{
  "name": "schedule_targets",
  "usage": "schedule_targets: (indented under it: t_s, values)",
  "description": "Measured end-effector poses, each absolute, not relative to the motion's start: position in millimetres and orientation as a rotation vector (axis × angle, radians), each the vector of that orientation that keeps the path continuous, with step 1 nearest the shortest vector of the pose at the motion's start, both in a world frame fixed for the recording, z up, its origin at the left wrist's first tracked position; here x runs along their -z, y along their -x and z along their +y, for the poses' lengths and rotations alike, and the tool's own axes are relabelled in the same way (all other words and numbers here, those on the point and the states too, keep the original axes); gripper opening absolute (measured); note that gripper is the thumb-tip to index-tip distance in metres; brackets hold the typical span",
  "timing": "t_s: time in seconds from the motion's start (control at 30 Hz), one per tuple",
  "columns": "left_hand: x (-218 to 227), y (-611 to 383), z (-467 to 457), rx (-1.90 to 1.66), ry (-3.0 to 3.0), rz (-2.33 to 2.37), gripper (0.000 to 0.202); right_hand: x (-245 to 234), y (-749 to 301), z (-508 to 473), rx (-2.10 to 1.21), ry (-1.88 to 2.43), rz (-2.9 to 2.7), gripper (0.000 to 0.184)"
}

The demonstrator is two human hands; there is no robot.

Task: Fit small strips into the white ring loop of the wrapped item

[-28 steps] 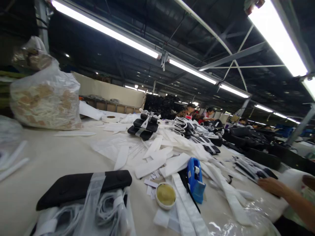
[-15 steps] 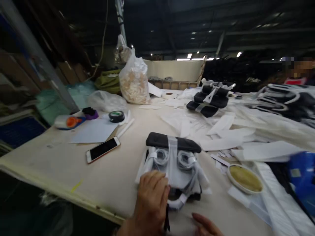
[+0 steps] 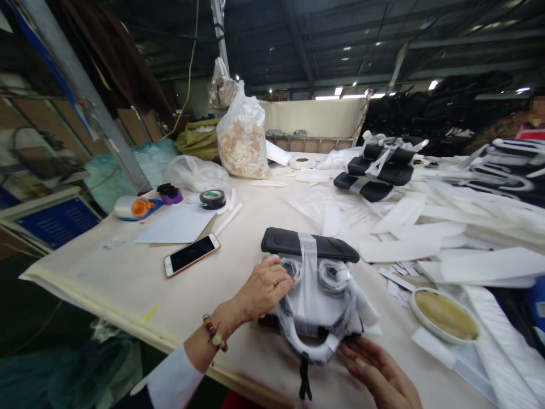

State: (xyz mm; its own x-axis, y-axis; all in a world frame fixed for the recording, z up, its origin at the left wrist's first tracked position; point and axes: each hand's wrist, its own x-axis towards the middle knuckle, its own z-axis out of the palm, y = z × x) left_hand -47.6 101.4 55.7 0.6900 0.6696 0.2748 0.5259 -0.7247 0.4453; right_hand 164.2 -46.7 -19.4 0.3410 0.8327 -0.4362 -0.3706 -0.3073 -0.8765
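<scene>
A black handbag (image 3: pixel 309 309) lies on the table in front of me, wrapped in white sheet and clear plastic. A band of clear tape runs down its middle, and its looped handle (image 3: pixel 313 353) points toward me with a black tag hanging from it. My left hand (image 3: pixel 268 287) is closed over the left side of the bag, fingers curled by the left plastic-wrapped handle end. At the bag's lower right corner, my right hand (image 3: pixel 378 366) touches the edge with its fingers stretched out.
A phone (image 3: pixel 191 255), a paper sheet (image 3: pixel 172 223) and a black tape roll (image 3: pixel 212 199) lie on the left. Stacked wrapped black bags (image 3: pixel 378 170) stand behind. White padding strips (image 3: pixel 400 244) and a round dish (image 3: pixel 445 315) cover the right. A person (image 3: pixel 534 116) is far right.
My left hand has moved from the bag's near side up to its left side. My right hand has come up to the lower right corner. The view has shifted slightly left.
</scene>
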Motion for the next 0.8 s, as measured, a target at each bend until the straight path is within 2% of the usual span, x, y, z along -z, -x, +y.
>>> schedule_targets:
  t_s: [0.07, 0.27, 0.37, 0.53, 0.7, 0.8]
  values:
    - [-59.1, 45.7, 86.1, -0.597, -2.575, 1.036, 0.028, 12.1, -170.1, -34.7, -1.261, 1.365, -0.446, 0.053]
    - [-65.5, 55.4, 46.4, -0.59, -2.522, 1.217, 0.034, -8.1, -174.1, 3.1, -1.115, 1.275, -0.442, 0.071]
    - [-65.9, 66.2, 41.9, -0.797, -2.475, 1.129, 0.036, -9.0, -178.4, 3.0, -0.906, 1.418, -0.506, 0.063]
    - [-72.4, 56.9, 41.2, -0.907, -2.59, 0.908, 0.02, 4.8, -179.7, -31.0, -0.622, 1.667, -0.709, 0.056]
    - [-80.0, 16.1, 47.1, -0.404, -2.749, 0.67, 0.005, 21.3, -159.5, -63.3, -0.082, 1.567, -1.311, 0.027]
    - [-82.3, -2.8, 55.1, -0.043, -2.84, 0.622, 0.003, 25.4, -145.8, -66.9, 0.065, 1.514, -1.528, 0.03]
